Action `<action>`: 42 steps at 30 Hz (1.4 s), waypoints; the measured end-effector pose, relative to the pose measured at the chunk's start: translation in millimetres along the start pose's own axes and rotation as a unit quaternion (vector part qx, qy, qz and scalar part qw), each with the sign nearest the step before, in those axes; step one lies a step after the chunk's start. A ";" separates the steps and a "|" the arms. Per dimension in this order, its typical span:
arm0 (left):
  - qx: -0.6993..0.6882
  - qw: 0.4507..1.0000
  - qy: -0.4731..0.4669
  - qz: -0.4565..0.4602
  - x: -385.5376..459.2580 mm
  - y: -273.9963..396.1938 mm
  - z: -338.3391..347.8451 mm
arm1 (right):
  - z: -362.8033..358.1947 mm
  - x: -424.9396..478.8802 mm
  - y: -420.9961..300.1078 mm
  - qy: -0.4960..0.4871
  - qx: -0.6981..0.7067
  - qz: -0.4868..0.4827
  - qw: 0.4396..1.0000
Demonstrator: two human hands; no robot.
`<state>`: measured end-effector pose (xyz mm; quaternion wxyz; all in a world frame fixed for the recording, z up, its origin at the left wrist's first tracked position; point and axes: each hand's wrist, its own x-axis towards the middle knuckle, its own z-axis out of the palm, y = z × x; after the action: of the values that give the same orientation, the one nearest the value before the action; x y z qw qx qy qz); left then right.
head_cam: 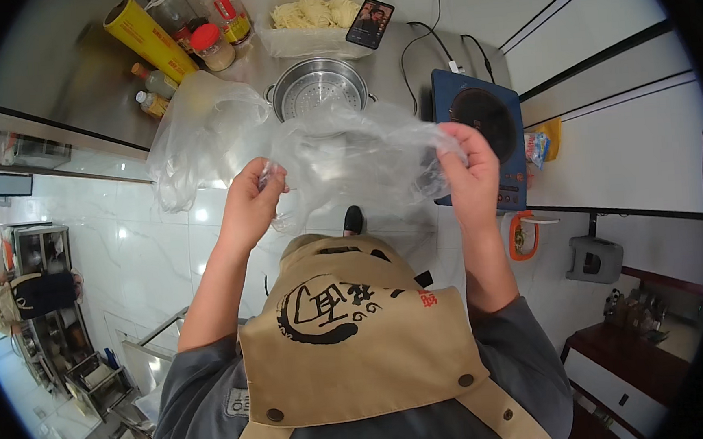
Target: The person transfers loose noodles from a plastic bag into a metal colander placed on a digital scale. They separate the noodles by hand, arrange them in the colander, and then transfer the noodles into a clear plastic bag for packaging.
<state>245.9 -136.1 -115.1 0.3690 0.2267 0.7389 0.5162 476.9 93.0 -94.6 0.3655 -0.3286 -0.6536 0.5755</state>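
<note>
A clear plastic bag (pixel 347 164) is stretched between my two hands, above the counter's near edge. My left hand (pixel 255 195) pinches one side of it. My right hand (pixel 470 162) grips the other side, over the left part of a blue induction cooker (pixel 484 124). Behind the bag stands a round metal steamer pot (pixel 319 87) with a perforated bottom; the film hides its near rim. Another crumpled clear plastic bag (pixel 199 132) lies to the left and hangs over the counter's edge.
A plastic-lined container (pixel 314 41) of noodles (pixel 315 13) stands at the back, with a phone (pixel 369 23) leaning on it. At the back left are a yellow film box (pixel 149 41), a red-lidded jar (pixel 213 47) and several bottles. Cables (pixel 430 36) cross the counter. An orange-rimmed bin (pixel 524 236) is on the floor.
</note>
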 end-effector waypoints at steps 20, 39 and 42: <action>0.122 0.950 0.007 0.288 -63.1 -83.4 8.2 | 48.7 -81.8 -30.5 0.010 -0.071 -0.027 0.997; 0.032 0.993 0.064 0.092 -25.6 -146.3 27.6 | 8.4 -80.3 22.9 0.146 0.129 -0.017 0.981; -0.194 0.962 -0.071 -0.177 -11.2 -141.1 33.3 | 4.6 -78.2 22.1 0.150 0.162 -0.008 0.975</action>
<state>285.3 -175.6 -249.3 0.5431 0.0526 0.6244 0.5589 513.6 26.8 -124.6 0.5128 -0.3420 -0.4919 0.6149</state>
